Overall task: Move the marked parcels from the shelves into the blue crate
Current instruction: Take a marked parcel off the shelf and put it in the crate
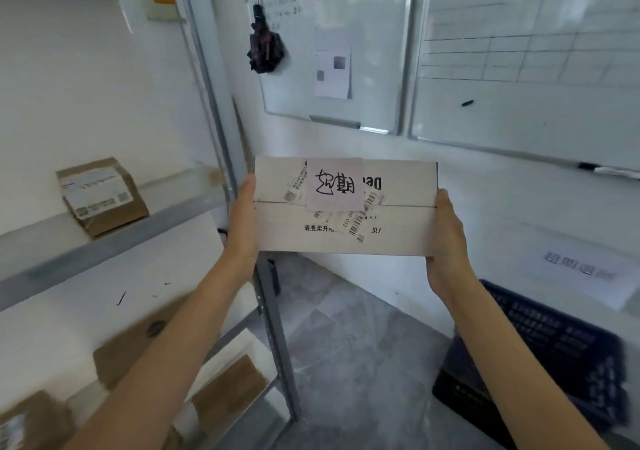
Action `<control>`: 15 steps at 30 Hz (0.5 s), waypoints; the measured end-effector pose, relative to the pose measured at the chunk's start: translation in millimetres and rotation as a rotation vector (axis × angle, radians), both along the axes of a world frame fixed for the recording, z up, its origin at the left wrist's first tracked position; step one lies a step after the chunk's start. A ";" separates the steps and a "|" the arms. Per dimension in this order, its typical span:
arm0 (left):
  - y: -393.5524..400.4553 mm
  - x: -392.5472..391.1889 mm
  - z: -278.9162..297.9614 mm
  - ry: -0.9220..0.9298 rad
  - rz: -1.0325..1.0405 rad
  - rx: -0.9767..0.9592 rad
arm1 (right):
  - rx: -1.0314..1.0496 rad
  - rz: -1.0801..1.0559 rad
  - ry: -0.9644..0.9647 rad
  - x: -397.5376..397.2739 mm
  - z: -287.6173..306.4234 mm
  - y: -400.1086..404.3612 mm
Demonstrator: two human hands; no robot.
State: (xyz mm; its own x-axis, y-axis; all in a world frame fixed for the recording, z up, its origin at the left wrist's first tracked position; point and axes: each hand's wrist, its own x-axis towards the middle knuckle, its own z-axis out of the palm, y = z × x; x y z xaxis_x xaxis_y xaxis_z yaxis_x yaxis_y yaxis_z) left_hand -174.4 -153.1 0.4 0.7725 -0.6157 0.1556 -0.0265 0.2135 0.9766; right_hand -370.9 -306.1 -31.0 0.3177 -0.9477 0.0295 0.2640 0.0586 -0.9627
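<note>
Two hands hold one white parcel (346, 207) in mid-air, clear of the shelves (114, 238): the left hand (244, 214) clasps its left end, the right hand (446, 238) its right end, so its long axis runs side to side between them. A handwritten pink note (335, 183) marks it. The blue crate (540, 363) sits on the floor, low and to the right, nearer the right hand, so the parcel probably has to swing right and downward.

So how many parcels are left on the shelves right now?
4 visible: one brown parcel on the upper shelf, three blurred brown ones lower down, at and. The arms may hide more.
</note>
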 end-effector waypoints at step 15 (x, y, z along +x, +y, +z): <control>-247.8 -146.1 -72.5 0.029 -0.404 0.128 | 0.177 -0.416 0.095 -197.6 -50.9 -143.5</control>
State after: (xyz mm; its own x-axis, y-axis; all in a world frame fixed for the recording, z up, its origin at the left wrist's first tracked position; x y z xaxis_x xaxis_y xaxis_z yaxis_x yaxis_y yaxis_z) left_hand -320.6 -400.9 -72.1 0.4682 -0.8827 0.0396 0.0627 0.0779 0.9950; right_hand -568.5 -449.6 -82.0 -0.0969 -0.9831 -0.1553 0.2114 0.1321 -0.9684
